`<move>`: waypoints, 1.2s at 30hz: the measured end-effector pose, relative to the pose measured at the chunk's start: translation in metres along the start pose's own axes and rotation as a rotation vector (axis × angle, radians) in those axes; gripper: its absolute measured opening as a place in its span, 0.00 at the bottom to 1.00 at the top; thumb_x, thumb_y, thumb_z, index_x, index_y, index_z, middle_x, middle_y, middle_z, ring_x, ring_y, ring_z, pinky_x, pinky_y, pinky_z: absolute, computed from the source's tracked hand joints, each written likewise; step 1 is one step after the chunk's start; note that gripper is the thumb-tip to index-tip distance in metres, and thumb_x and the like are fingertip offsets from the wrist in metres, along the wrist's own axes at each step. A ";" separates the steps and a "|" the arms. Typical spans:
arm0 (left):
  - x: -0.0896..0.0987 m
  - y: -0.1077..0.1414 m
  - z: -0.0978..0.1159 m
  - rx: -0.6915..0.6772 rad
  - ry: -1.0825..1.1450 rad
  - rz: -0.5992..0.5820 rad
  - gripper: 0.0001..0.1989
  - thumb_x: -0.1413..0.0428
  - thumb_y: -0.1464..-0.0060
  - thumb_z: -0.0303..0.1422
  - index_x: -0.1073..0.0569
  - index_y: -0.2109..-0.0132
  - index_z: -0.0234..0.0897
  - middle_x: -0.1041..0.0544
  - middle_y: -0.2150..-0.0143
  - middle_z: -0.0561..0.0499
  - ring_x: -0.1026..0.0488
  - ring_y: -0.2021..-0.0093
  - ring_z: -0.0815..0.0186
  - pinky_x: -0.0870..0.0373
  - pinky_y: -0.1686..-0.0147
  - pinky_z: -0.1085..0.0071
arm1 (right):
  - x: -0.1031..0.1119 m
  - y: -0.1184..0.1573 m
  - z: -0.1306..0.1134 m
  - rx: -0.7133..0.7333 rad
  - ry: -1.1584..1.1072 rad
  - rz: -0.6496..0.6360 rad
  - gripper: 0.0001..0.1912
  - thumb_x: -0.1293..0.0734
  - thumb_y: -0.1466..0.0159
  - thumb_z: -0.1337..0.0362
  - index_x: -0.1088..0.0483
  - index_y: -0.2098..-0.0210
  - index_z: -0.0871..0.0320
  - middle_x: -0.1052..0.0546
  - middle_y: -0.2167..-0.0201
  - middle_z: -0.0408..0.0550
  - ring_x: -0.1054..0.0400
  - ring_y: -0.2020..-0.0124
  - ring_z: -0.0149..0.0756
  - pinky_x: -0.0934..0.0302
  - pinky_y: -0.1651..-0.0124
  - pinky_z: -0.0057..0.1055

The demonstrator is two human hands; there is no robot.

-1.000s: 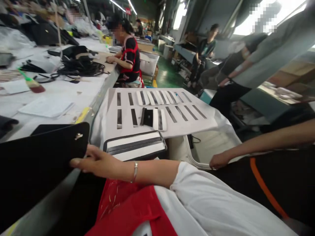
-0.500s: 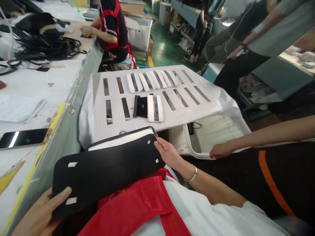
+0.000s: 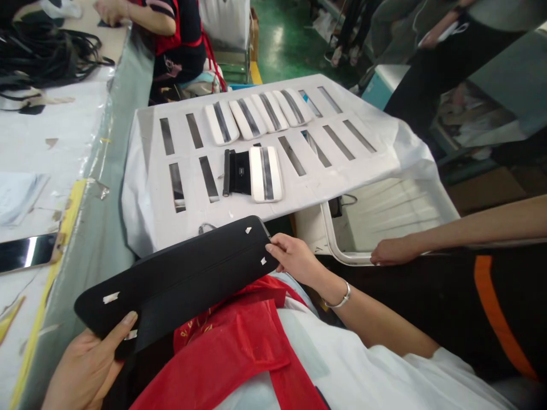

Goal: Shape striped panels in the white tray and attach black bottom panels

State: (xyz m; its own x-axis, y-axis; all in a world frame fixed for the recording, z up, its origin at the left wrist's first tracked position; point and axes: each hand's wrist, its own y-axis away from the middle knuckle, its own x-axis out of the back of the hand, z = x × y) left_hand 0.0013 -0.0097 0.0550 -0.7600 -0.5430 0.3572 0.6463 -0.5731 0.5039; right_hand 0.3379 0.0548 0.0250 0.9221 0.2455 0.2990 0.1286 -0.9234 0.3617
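A long black panel with rounded corners [image 3: 188,270] is held tilted in front of my red apron [image 3: 222,347]. Small pale tape pieces stick to it near both ends. My left hand [image 3: 92,359] grips its lower left end, thumb on the face and fingers behind. At the right end, my right hand [image 3: 294,259] pinches the edge between thumb and fingers. Whatever lies behind the panel is hidden. Beyond it, on a slotted white board [image 3: 162,188], lie a white pad with a grey stripe [image 3: 265,173] and a black folded piece [image 3: 237,172].
Several striped white pads [image 3: 258,114] lie along the board's far side. A white bin [image 3: 393,216] stands at the right, another person's hand [image 3: 395,250] at its rim. The left table holds a phone [image 3: 28,250] and black straps [image 3: 47,54]. A co-worker [image 3: 177,42] sits ahead.
The panel has tipped so that the white layer seen behind its upper edge is now hidden. My left hand has shifted slightly right along it. The camera view has dipped.
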 end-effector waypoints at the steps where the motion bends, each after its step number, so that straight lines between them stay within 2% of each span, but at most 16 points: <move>1: -0.004 0.002 0.004 0.024 0.030 -0.028 0.21 0.33 0.76 0.28 0.24 0.67 0.43 0.21 0.74 0.63 0.26 0.76 0.69 0.28 0.79 0.79 | 0.002 -0.002 0.002 0.032 0.051 0.020 0.12 0.39 0.36 0.57 0.36 0.72 0.57 0.34 0.82 0.37 0.37 0.82 0.26 0.46 0.79 0.22; 4: -0.016 0.011 0.017 0.098 0.024 -0.100 0.18 0.33 0.75 0.27 0.25 0.70 0.43 0.22 0.74 0.65 0.27 0.76 0.70 0.29 0.80 0.80 | 0.007 -0.010 0.007 0.068 0.151 0.059 0.14 0.38 0.37 0.57 0.34 0.75 0.58 0.34 0.83 0.38 0.40 0.81 0.25 0.49 0.77 0.22; 9: -0.026 0.014 0.026 0.172 -0.046 -0.086 0.16 0.33 0.74 0.30 0.25 0.71 0.43 0.20 0.72 0.62 0.25 0.73 0.68 0.28 0.78 0.79 | 0.009 -0.018 0.012 0.004 0.116 0.055 0.08 0.35 0.40 0.60 0.32 0.71 0.58 0.30 0.80 0.40 0.38 0.80 0.26 0.49 0.76 0.23; 12: -0.025 0.010 0.023 0.193 -0.088 -0.082 0.18 0.32 0.75 0.30 0.25 0.70 0.43 0.20 0.71 0.61 0.23 0.69 0.65 0.28 0.77 0.78 | 0.009 -0.021 0.011 -0.019 0.116 0.042 0.08 0.35 0.41 0.60 0.32 0.71 0.58 0.30 0.79 0.40 0.38 0.80 0.26 0.49 0.77 0.23; 17: -0.022 0.008 0.017 0.135 -0.054 -0.173 0.15 0.33 0.70 0.32 0.25 0.70 0.45 0.20 0.71 0.62 0.22 0.67 0.62 0.25 0.73 0.72 | 0.008 -0.024 0.008 -0.065 0.117 0.032 0.14 0.38 0.38 0.56 0.34 0.74 0.58 0.31 0.83 0.41 0.37 0.82 0.27 0.49 0.79 0.23; 21: -0.018 0.002 0.014 0.165 -0.074 -0.141 0.18 0.32 0.74 0.30 0.25 0.69 0.43 0.20 0.69 0.60 0.23 0.69 0.62 0.28 0.80 0.75 | 0.005 -0.025 0.008 -0.076 0.117 0.050 0.14 0.38 0.38 0.56 0.34 0.75 0.59 0.31 0.84 0.41 0.37 0.82 0.27 0.48 0.80 0.23; 25: -0.011 -0.007 0.009 0.146 -0.108 -0.114 0.18 0.32 0.75 0.27 0.25 0.71 0.43 0.20 0.71 0.63 0.24 0.73 0.68 0.27 0.77 0.80 | 0.003 -0.024 0.008 -0.084 0.106 0.084 0.14 0.37 0.38 0.57 0.34 0.75 0.58 0.31 0.83 0.41 0.36 0.81 0.27 0.47 0.79 0.23; 28: -0.014 -0.006 0.010 0.149 -0.079 -0.127 0.17 0.31 0.73 0.31 0.25 0.69 0.44 0.20 0.70 0.62 0.24 0.73 0.66 0.26 0.77 0.78 | 0.002 -0.023 0.008 -0.076 0.111 0.096 0.14 0.37 0.38 0.57 0.34 0.75 0.58 0.31 0.82 0.41 0.36 0.80 0.27 0.48 0.79 0.23; 33: -0.022 -0.001 0.018 0.159 -0.010 -0.212 0.20 0.30 0.72 0.35 0.24 0.66 0.43 0.20 0.70 0.60 0.23 0.69 0.62 0.24 0.73 0.72 | 0.003 -0.028 0.009 -0.086 0.146 0.100 0.14 0.37 0.39 0.56 0.35 0.76 0.58 0.31 0.83 0.41 0.37 0.81 0.28 0.48 0.79 0.23; 36: -0.019 -0.001 0.021 0.150 -0.010 -0.263 0.25 0.31 0.68 0.38 0.26 0.59 0.41 0.20 0.67 0.57 0.23 0.66 0.62 0.26 0.71 0.72 | 0.002 -0.029 0.006 -0.104 0.133 0.087 0.15 0.38 0.40 0.54 0.35 0.76 0.58 0.32 0.83 0.41 0.38 0.82 0.28 0.47 0.80 0.24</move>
State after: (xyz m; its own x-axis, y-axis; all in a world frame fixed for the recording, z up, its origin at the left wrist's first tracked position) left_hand 0.0140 0.0141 0.0639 -0.9008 -0.3820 0.2064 0.4107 -0.5955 0.6904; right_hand 0.3383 0.0799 0.0099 0.8709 0.2091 0.4447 0.0054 -0.9090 0.4167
